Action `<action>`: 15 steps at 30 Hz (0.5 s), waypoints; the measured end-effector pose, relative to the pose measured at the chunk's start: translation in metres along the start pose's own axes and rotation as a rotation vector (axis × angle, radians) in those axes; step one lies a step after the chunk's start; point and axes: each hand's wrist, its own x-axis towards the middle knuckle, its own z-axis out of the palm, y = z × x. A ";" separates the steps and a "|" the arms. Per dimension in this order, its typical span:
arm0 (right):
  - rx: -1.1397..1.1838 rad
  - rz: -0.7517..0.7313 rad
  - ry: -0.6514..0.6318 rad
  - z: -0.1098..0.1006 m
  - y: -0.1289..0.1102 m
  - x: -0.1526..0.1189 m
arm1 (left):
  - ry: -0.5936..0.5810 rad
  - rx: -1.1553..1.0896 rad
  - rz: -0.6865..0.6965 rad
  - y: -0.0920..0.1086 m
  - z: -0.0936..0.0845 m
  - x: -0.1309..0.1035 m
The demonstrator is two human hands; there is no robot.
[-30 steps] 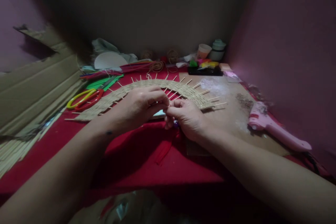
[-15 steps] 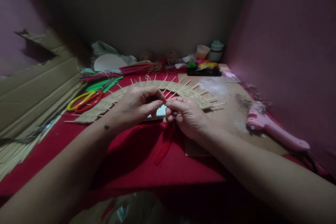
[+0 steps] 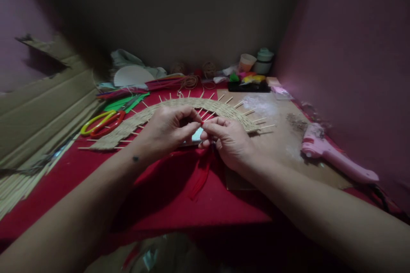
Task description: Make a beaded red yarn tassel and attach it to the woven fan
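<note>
My left hand (image 3: 174, 130) and my right hand (image 3: 229, 138) meet over the middle of the table, thumbs and forefingers pinched on the small red top of a red yarn tassel (image 3: 200, 181). Its loose strands hang below my right hand toward the cloth; the part between is hidden by my fingers. Just behind my hands lies a woven arch (image 3: 188, 102) of pale twine, with thin wooden sticks poking out along both edges. A pale, bright flat object (image 3: 197, 135) shows partly beneath my fingers.
Scissors (image 3: 101, 123) with yellow and red handles rest at left on green sheets (image 3: 120, 103). A pink glue gun (image 3: 336, 153) lies right, beside a brown board (image 3: 275, 149). Twine rolls (image 3: 209, 69), a cup (image 3: 247, 63) and a lidded container (image 3: 264, 62) line the back.
Both hands keep their pinch on the red tassel and have barely moved. My left forearm has shifted slightly to the right, and the hanging strands sway a little.
</note>
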 end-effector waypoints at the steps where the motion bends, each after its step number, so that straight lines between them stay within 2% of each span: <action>1: 0.004 -0.002 -0.004 0.000 0.000 0.000 | 0.003 -0.006 0.007 0.000 0.000 0.000; 9: 0.033 0.011 -0.013 0.000 -0.001 0.001 | -0.002 -0.173 -0.074 0.001 0.006 0.000; 15: 0.033 0.022 -0.021 -0.001 0.000 0.002 | -0.083 -0.386 -0.201 0.003 0.006 0.001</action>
